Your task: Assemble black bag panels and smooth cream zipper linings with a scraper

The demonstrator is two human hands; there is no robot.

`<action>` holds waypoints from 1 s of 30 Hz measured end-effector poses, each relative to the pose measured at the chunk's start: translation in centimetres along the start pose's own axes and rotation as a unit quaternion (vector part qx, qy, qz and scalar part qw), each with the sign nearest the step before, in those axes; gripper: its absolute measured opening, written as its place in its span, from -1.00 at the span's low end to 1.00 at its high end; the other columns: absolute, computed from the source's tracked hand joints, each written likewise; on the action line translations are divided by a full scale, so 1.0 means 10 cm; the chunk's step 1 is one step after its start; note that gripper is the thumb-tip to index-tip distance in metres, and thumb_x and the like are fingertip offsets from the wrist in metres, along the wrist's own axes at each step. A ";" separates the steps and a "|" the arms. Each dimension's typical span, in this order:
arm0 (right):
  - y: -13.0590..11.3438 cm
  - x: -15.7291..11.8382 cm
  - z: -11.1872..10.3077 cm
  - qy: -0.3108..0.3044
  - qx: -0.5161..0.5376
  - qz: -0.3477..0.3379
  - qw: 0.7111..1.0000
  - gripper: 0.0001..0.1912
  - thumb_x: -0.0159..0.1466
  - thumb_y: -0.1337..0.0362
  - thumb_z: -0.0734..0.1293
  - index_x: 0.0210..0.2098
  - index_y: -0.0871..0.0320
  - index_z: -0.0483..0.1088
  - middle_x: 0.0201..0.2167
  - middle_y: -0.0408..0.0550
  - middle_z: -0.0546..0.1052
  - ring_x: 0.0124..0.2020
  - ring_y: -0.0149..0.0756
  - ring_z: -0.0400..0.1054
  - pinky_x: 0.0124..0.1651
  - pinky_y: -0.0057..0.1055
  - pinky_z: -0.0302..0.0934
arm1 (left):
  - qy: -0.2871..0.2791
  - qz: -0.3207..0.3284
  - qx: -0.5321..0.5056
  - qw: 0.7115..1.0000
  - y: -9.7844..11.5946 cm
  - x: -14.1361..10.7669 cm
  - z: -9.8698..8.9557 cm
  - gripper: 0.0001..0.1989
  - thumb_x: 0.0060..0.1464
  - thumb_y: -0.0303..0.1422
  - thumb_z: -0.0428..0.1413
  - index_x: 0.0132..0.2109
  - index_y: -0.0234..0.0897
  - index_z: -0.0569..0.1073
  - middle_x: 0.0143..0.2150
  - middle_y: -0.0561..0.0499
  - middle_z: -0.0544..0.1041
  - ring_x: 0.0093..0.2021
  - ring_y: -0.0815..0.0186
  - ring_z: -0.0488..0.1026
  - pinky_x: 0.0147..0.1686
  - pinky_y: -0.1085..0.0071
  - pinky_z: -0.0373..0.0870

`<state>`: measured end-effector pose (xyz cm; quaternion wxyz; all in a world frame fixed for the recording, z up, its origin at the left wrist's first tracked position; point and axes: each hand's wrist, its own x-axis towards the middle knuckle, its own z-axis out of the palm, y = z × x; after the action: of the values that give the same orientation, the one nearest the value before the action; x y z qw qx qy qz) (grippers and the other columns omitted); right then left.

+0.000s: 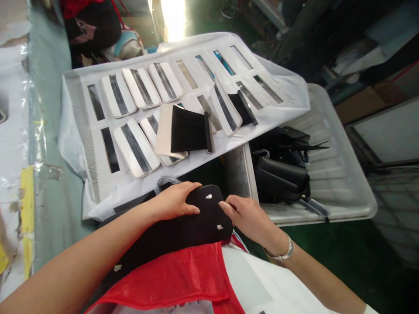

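A black, round-cornered bag piece (pixel 209 218) rests across my lap over a red apron (pixel 170 272). Small white scraps or fittings show on its face; which they are I cannot tell. My left hand (pixel 173 201) grips its far edge, thumb on top and most fingers hidden. At the right end, my right hand (pixel 250 218) has its fingers curled and pinches the edge. Beyond my hands, a white-covered slotted board (pixel 98 187) carries several cream panels with dark strips (pixel 135 148) and a black pouch-like piece (pixel 190 130) with a bar along one end.
To the right, a pale plastic bin (pixel 343 174) holds several black bags (pixel 283 174). A grey-green surface (pixel 49 218) with yellow tape (pixel 27 218) runs along the left. Red and black items (pixel 94 26) sit at the back left.
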<state>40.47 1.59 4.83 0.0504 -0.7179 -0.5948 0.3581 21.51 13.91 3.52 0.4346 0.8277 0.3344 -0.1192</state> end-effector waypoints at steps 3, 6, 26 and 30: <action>0.07 0.02 0.05 0.010 0.044 -0.013 0.999 -0.64 0.35 0.16 0.10 -0.53 0.16 0.23 -0.61 -0.18 0.37 -0.57 -0.47 0.22 -0.49 -0.50 -0.07 | 0.035 0.012 -0.083 0.996 0.04 0.12 0.03 -0.49 -0.01 -0.17 0.13 0.09 -0.27 0.40 0.08 -0.06 0.45 0.06 0.18 0.39 0.08 0.31 0.28; 0.07 0.04 0.06 0.009 0.043 -0.025 0.999 -0.66 0.34 0.19 0.12 -0.54 0.16 0.21 -0.62 -0.19 0.34 -0.59 -0.48 0.18 -0.49 -0.49 -0.10 | 0.076 0.014 -0.168 0.983 0.08 0.25 0.08 -0.66 0.04 -0.18 0.08 -0.08 -0.25 0.52 -0.07 0.01 0.55 -0.06 0.25 0.47 -0.01 0.39 0.36; 0.04 0.12 -0.06 -0.040 -0.049 -0.054 0.997 -0.68 0.31 0.22 0.15 -0.55 0.17 0.30 -0.64 -0.13 0.36 -0.59 -0.44 0.18 -0.50 -0.43 -0.16 | 0.158 0.022 -0.127 0.979 0.24 0.36 0.21 -0.86 0.01 -0.41 0.06 -0.33 -0.25 0.53 -0.27 0.05 0.56 -0.23 0.32 0.48 -0.13 0.43 0.38; 0.04 0.13 -0.05 -0.038 -0.080 -0.053 0.995 -0.68 0.32 0.20 0.14 -0.51 0.16 0.33 -0.59 -0.09 0.42 -0.54 -0.39 0.27 -0.47 -0.41 -0.15 | 0.106 -0.017 -0.177 0.978 0.21 0.44 0.17 -0.78 -0.01 -0.38 0.09 -0.18 -0.27 0.51 -0.21 0.03 0.57 -0.21 0.31 0.49 -0.14 0.42 0.41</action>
<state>41.13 2.82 4.42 -0.0107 -0.6732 -0.6599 0.3334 26.36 13.64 1.70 0.5347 0.7395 0.4084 0.0228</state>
